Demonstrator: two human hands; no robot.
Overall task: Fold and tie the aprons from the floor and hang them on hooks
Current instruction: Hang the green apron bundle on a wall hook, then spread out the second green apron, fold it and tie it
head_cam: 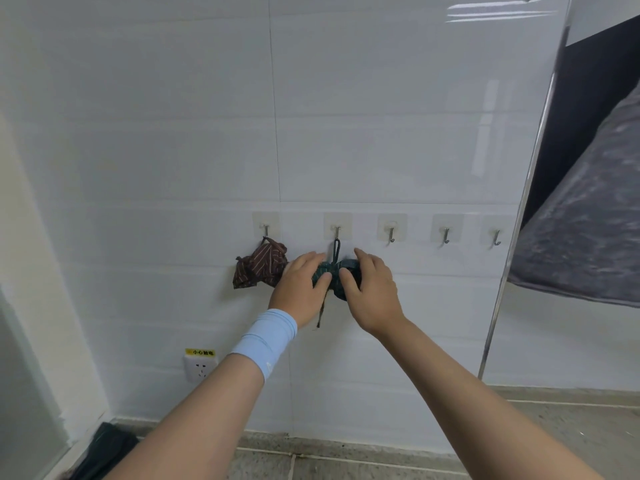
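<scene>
A row of several metal hooks runs along the white tiled wall. A brown striped apron bundle [261, 266] hangs from the leftmost hook [266, 231]. A dark green tied apron bundle [335, 278] hangs by its loop from the second hook [337, 232], a string end dangling below it. My left hand [302, 289] grips the bundle's left side, thumb on its front. My right hand [369, 289] grips its right side the same way. Most of the green bundle is hidden behind my hands.
Three bare hooks [391, 234] [446, 235] [497, 237] follow to the right. A wall socket [200, 368] with a yellow label sits low on the left. Dark cloth [104, 452] lies on the floor at the corner. A metal pole [509, 258] and grey fabric [585, 216] stand at right.
</scene>
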